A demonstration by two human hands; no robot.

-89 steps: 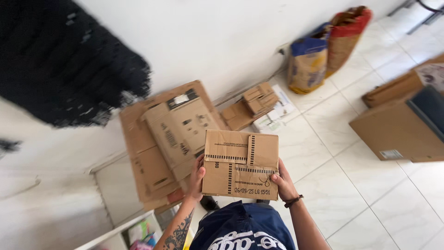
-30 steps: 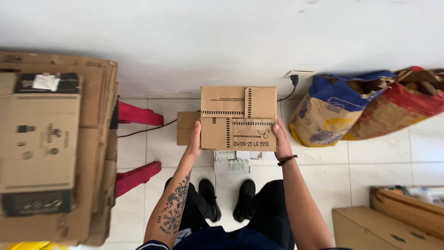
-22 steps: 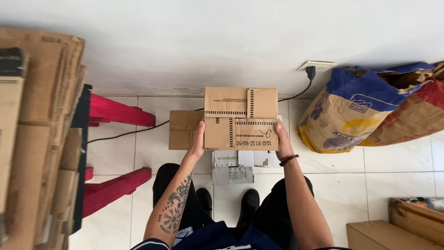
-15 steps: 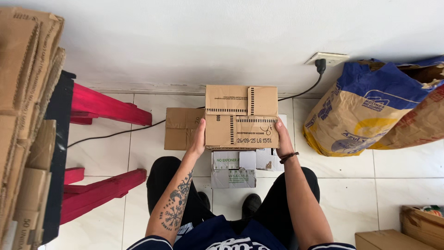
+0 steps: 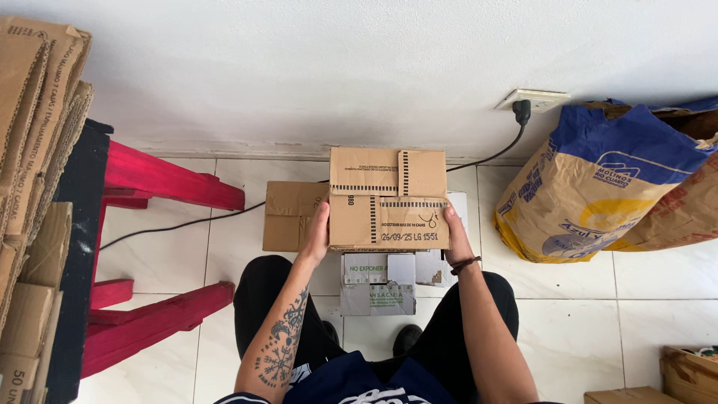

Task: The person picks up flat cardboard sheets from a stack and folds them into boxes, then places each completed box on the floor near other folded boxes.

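Lowered since earlier, box [image 5: 389, 200] now sits nearer the floor boxes [image 5: 378, 273], just above them. Left hand [image 5: 318, 236] and right hand [image 5: 456, 232] each clasp a side. Keep it level, squared over them.

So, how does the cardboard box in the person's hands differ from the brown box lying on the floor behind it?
The held cardboard box is gripped at its sides by the left hand and right hand, above the floor; the brown floor box rests on the tiles. The held box carries black printed bars and is in full view; the floor box looks plain and is partly hidden behind it. Both are brown corrugated cardboard.
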